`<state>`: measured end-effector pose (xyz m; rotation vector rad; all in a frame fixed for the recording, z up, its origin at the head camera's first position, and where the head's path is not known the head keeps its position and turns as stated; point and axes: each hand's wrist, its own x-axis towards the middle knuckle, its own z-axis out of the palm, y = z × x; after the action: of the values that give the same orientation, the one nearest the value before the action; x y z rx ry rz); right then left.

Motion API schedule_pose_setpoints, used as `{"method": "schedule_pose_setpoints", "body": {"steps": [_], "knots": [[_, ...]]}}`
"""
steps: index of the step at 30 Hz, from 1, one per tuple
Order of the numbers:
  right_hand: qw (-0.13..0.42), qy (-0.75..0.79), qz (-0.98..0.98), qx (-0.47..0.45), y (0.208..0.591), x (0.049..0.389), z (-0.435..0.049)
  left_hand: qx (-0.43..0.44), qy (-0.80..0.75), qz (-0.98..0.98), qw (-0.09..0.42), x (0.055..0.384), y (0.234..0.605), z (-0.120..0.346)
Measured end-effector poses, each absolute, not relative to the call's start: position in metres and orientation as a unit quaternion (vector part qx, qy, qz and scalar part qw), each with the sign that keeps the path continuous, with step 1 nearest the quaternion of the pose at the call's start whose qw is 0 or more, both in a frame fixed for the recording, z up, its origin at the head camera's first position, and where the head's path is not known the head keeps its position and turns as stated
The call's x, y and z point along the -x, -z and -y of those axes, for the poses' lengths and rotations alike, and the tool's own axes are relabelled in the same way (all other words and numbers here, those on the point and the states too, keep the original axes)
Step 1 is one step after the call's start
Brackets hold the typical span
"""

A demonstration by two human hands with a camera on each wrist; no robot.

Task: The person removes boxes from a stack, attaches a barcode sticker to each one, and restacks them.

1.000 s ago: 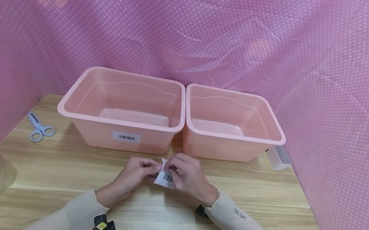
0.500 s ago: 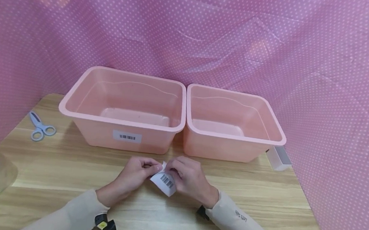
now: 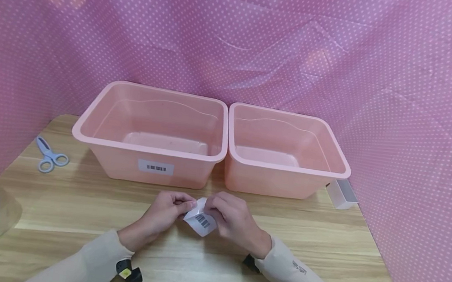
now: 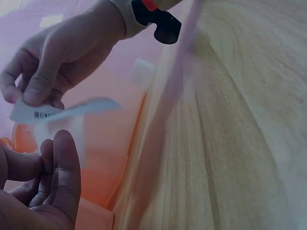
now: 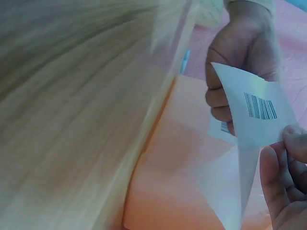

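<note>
Left hand [image 3: 163,212] and right hand [image 3: 231,216] pinch label [image 3: 202,222] | barcoded bin [image 3: 190,170] at its 11 o'clock, other bin [image 3: 267,181] at 1 | tape [image 3: 4,212] on surface [image 3: 308,227] at 9

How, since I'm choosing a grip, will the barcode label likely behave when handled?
The label is probably floppy, as it bends between the left hand and right hand. It is likely light, since its edge looks thin in the left wrist view.

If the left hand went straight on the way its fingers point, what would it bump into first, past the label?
Probably the right hand, facing it just across the label in the head view, though depth is hard to judge.
</note>
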<state>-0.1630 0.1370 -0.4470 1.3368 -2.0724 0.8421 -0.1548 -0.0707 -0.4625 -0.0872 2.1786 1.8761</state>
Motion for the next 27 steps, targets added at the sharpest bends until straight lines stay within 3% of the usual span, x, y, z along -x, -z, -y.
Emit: {"method": "schedule_pose_setpoints", "body": {"steps": [6, 19, 27], "knots": [[0.256, -0.333, 0.758, -0.499, 0.441, 0.162, -0.139, 0.027, -0.647, -0.748, 0.147, 0.157, 0.465, 0.072], [0.166, -0.421, 0.763, -0.462, 0.432, 0.156, -0.155, 0.032, -0.641, -0.751, 0.157, 0.158, 0.469, 0.074], [0.074, -0.545, 0.746, -0.375, 0.43, 0.15, -0.165, 0.031, -0.621, -0.768, 0.151, 0.16, 0.468, 0.076]]}}
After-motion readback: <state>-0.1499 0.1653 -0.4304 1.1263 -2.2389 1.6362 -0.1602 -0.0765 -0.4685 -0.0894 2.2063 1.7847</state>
